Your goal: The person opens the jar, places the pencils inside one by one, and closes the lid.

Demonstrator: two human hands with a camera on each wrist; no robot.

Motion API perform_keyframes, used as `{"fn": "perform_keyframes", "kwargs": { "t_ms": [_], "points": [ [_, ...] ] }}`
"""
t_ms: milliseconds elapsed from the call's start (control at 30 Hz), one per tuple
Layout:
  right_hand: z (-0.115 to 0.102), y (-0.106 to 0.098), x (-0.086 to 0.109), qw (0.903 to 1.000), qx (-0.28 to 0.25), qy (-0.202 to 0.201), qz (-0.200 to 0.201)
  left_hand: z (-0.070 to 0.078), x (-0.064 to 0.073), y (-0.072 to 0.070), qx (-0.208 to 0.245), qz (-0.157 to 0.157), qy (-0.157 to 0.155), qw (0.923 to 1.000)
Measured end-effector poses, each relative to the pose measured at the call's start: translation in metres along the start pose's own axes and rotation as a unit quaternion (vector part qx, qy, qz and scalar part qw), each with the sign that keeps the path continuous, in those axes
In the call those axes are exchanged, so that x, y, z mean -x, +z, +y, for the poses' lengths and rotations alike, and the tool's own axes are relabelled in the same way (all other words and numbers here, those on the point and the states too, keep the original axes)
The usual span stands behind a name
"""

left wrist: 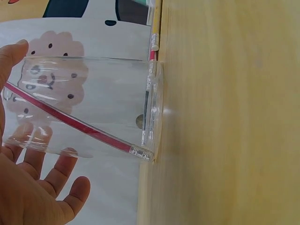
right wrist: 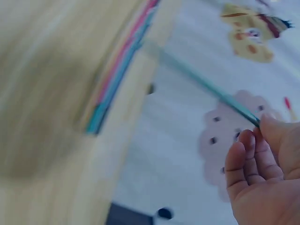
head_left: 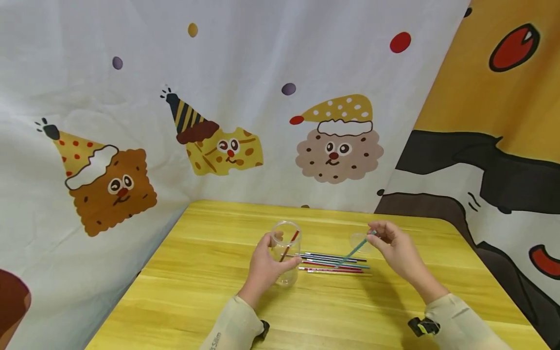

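Observation:
My left hand (head_left: 264,265) grips a tall clear plastic jar (left wrist: 108,79), which stands upright on the table with its open mouth up. A red pencil (left wrist: 79,124) leans inside it, its eraser end at the bottom. To the right, my right hand (head_left: 398,250) pinches one end of a teal pencil (head_left: 353,250) between thumb and fingers. That pencil slants down to the left, its lower end overlapping a pile of pencils (head_left: 334,269) on the table. In the right wrist view the teal pencil (right wrist: 211,89) runs from the fingertips toward the pile.
A clear round lid (head_left: 356,238) lies behind the pile, near the right hand. The yellow wood-grain table (head_left: 210,233) ends at a white cloth (head_left: 245,63) with cartoon biscuit prints. An orange and black patterned cloth (head_left: 503,112) hangs at the right.

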State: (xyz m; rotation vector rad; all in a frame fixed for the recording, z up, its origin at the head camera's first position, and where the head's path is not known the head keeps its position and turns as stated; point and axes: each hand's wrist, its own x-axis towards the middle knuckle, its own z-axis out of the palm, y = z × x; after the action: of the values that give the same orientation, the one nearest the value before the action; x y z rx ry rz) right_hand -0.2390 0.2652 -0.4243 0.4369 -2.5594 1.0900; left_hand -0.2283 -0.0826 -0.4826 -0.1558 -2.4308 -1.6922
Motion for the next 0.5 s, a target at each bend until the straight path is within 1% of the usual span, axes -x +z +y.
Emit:
{"fn": "perform_keyframes", "kwargs": {
  "t_ms": [100,167,233,300,367,400,467,500],
  "points": [
    [-0.021,0.001,-0.006,0.9990,-0.022,-0.016,0.035,0.001,0.000,0.000,0.002,0.000,0.002,1.0000],
    [-0.035,0.003,-0.009,0.9973,-0.045,-0.029,0.050,0.001,0.000,0.001,0.003,0.000,0.006,1.0000],
    [-0.048,0.005,-0.011,0.9945,-0.068,-0.045,0.065,0.000,0.000,0.002,0.001,-0.001,0.004,1.0000],
    [-0.061,0.007,-0.014,0.9897,-0.103,-0.063,0.076,-0.001,0.000,0.002,0.000,-0.004,0.003,1.0000],
    [-0.075,0.007,-0.018,0.9821,-0.142,-0.087,0.088,-0.002,0.000,0.002,-0.002,-0.004,0.000,1.0000],
    [-0.083,0.007,-0.021,0.9758,-0.166,-0.105,0.095,-0.001,0.000,0.001,-0.001,-0.004,-0.002,1.0000],
    [-0.098,0.004,-0.027,0.9603,-0.215,-0.140,0.110,-0.002,0.000,0.001,-0.006,-0.003,0.002,1.0000],
    [-0.106,0.002,-0.030,0.9505,-0.240,-0.156,0.121,-0.002,0.000,0.001,-0.009,-0.003,0.002,1.0000]
  ]
}}
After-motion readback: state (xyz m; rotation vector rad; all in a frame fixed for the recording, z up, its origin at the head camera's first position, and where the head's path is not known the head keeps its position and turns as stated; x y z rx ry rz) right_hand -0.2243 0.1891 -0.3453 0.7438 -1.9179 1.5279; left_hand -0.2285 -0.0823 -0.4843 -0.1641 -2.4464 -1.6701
